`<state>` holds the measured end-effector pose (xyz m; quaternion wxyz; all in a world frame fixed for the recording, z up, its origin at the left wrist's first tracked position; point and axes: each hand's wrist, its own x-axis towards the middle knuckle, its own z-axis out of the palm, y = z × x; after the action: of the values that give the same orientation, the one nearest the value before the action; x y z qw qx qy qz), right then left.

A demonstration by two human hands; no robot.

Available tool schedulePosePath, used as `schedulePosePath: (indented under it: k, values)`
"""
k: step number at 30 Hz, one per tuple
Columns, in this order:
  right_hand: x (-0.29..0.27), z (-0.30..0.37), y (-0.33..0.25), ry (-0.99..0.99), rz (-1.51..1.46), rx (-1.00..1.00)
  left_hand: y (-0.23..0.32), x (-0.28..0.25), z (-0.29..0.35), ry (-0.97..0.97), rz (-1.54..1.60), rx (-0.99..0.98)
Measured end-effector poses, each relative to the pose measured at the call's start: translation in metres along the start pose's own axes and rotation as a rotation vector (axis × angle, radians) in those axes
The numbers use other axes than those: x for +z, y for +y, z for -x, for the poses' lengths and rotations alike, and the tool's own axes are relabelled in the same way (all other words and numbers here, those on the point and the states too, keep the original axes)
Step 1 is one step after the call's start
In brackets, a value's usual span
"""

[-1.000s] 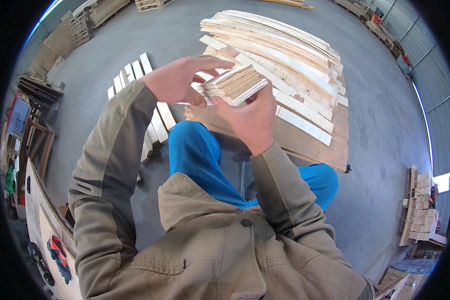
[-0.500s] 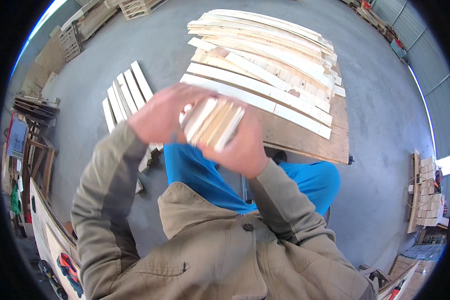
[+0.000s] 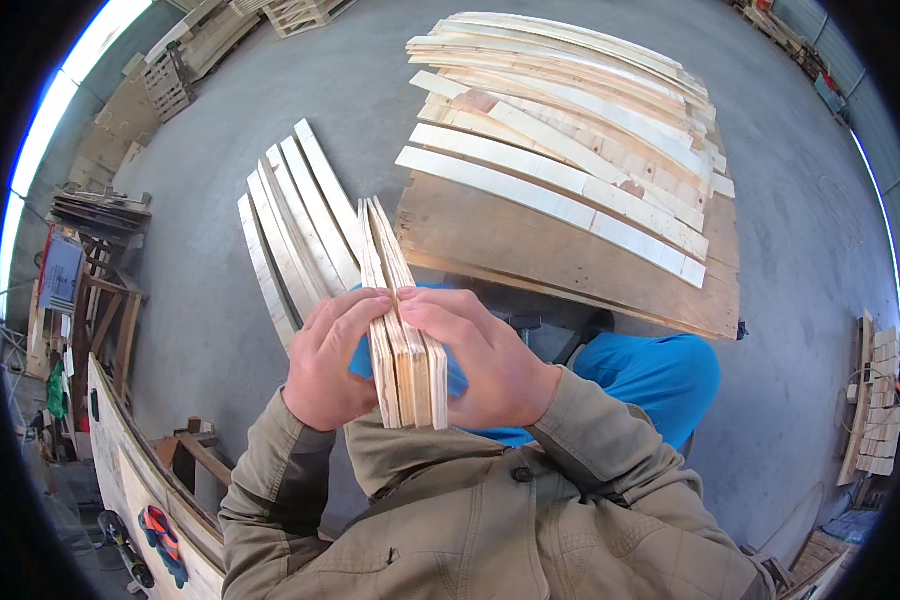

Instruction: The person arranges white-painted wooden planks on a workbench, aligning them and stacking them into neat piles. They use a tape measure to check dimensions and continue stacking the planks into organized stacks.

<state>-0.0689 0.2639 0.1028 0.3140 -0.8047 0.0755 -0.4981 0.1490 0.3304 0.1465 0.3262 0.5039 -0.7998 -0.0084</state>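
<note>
Both hands grip a bundle of thin wooden slats (image 3: 407, 370) in front of my chest. My left hand (image 3: 332, 360) presses on its left side and my right hand (image 3: 482, 355) on its right, fingers curled over the upper edges. The slats stand on edge, side by side, near ends toward me; a narrow gap parts the bundle toward its far end. Just beyond and to the left, several pale wooden strips (image 3: 280, 220) lie side by side, their near ends partly hidden by my hands.
Ahead to the right, a low wooden platform (image 3: 560, 255) carries many long pale planks (image 3: 570, 120). A plywood panel (image 3: 160, 470) with gloves on it stands at lower left. Stacked timber (image 3: 878, 400) is at the far right, and a pallet (image 3: 300, 14) at the back.
The slat bundle has come closer to me and turned, so its length now shows pointing away. Both hands have moved down with it. The view has shifted slightly left.
</note>
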Motion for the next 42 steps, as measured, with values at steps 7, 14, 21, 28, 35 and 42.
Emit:
schedulePosePath:
  k: [7,14,21,28,35,42]
  values:
    - [-0.004,0.014,-0.004,-0.009,0.011,-0.002,0.006,0.011,0.008,0.013,0.051,0.019]
    - [-0.007,0.013,-0.002,-0.005,-0.007,0.005,0.003,0.010,0.009,0.057,0.035,0.009]
    - [-0.015,0.020,0.000,-0.037,-0.087,0.234,-0.008,-0.004,0.014,0.091,0.013,-0.069]
    - [-0.005,0.017,-0.001,0.066,-0.036,0.270,-0.005,-0.002,0.009,0.091,0.043,-0.076]
    - [0.012,0.009,0.001,-0.027,-0.079,0.082,-0.001,0.008,0.010,0.133,0.002,-0.021]
    - [0.025,0.013,-0.001,-0.006,-0.071,0.041,0.000,0.008,0.024,0.129,0.037,-0.027]
